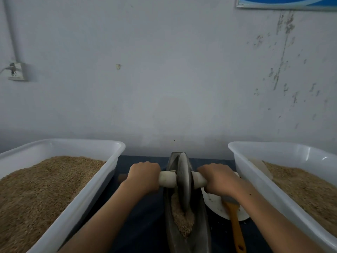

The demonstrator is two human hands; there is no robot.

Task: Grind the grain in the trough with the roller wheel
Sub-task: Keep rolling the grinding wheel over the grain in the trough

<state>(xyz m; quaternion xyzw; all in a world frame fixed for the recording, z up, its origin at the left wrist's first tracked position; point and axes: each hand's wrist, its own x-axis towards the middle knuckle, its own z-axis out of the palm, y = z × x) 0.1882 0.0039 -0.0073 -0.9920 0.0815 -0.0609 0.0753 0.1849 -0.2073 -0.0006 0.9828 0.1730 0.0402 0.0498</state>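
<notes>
— Pale wood is what both fists are wrapped round: the left hand (144, 175) grips one end of the thick cream-coloured wooden axle (166, 178), the right hand (219, 177) the other, fingers curled right over it.

— And between them?

— Just inside each fist stands the grey stone roller wheel (183, 181), upright on its edge in the long dark boat-shaped stone trough (168, 225). The tan, part-crushed grain (182, 220) lies in the groove nearer the body than the hands.

— So which step?

— Mid-grind, I'd judge, wheel toward the far end. Next calls for an even pull back over the heap, both wrists level.

— Pose?

— Forearms stretched forward, knuckles up. Outside each hand sits a white plastic tub of grain, left tub (109, 148) and right tub (237, 148); under the right wrist, a white plate (215, 203) with a yellow-handled brush (235, 225).
</notes>
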